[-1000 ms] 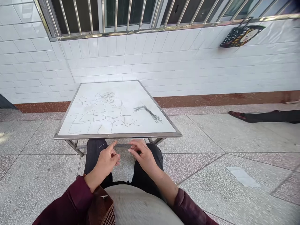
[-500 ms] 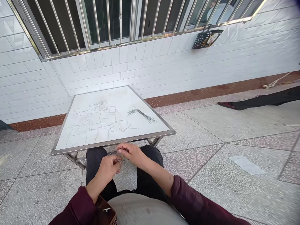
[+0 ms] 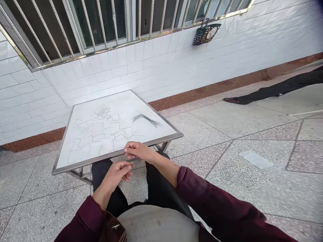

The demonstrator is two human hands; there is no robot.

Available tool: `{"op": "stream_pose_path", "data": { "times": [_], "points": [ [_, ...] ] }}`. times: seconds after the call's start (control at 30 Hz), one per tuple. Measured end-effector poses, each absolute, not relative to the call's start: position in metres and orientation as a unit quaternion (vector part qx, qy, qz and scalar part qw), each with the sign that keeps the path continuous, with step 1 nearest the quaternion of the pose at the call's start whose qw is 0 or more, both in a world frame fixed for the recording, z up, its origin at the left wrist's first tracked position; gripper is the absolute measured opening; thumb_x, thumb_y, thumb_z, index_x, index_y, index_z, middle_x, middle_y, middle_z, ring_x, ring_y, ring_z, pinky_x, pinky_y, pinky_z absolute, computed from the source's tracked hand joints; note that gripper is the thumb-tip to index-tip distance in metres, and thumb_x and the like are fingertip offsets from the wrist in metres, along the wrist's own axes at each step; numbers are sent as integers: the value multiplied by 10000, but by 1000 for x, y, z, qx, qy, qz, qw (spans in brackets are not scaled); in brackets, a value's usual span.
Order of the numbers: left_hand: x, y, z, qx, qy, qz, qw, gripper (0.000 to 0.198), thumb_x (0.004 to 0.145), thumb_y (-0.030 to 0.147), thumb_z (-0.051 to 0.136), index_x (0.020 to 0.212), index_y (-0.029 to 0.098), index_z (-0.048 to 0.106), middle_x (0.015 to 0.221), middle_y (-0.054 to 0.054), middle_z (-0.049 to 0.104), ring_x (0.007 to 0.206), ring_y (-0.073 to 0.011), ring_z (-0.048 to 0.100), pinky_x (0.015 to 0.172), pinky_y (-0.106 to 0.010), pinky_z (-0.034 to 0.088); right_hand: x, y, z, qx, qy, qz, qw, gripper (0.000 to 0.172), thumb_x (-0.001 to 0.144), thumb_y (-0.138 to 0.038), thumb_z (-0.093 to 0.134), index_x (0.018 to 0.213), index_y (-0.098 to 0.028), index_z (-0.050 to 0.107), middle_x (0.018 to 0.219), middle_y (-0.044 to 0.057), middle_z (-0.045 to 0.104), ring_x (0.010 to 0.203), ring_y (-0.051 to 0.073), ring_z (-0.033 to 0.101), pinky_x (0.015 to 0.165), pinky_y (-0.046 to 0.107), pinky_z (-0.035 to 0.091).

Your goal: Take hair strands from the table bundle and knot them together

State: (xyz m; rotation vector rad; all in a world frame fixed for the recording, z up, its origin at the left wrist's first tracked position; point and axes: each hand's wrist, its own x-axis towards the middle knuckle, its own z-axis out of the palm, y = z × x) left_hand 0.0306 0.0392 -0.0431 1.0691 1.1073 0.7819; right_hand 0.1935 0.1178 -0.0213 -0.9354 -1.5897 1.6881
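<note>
My left hand [image 3: 118, 174] is held above my knees, thumb and forefinger pinched on a thin dark wire that barely shows at this size. Just above and to the right of it, my right hand [image 3: 137, 150] is also closed in a pinch at the wire, close to the table's front edge. The low white table [image 3: 83, 109] with a metal rim stands before me. Several bent thin wires [image 3: 101, 136] lie spread over its left and middle part, with a tangled clump [image 3: 103, 113] behind them. A bundle of straighter dark wires [image 3: 148, 119] lies to the right.
A tiled wall [image 3: 101, 75] with a barred window stands behind the table. A patterned bag [image 3: 206, 34] hangs from the bars. Another person's leg [image 3: 272, 90] stretches in from the right. A white sheet [image 3: 256, 159] lies on the floor. A brown bag [image 3: 113, 226] rests at my waist.
My right hand has risen slightly and drawn apart from my left, which keeps its pinch. The view has turned a little to the right.
</note>
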Motion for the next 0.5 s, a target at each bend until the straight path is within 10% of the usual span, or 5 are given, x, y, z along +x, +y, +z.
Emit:
{"op": "stream_pose_path", "data": {
  "times": [0.23, 0.5],
  "points": [
    [17, 57, -88, 585, 509, 244, 582, 493, 814, 514, 622, 1120, 130, 667, 697, -11, 615, 542, -115, 576, 533, -239, 475, 208, 158, -6, -418, -561, 612, 369, 207, 739, -370, 732, 729, -177, 656, 749, 16, 700, 636, 92, 597, 511, 183, 366],
    [-44, 79, -143, 851, 485, 139, 149, 220, 892, 274, 554, 1035, 228, 715, 979, -72, 699, 1002, -264, 606, 936, -414, 452, 217, 231, 11, -493, -566, 535, 388, 182, 722, -339, 738, 705, -180, 651, 766, 32, 717, 638, 96, 561, 499, 188, 362]
  ]
}}
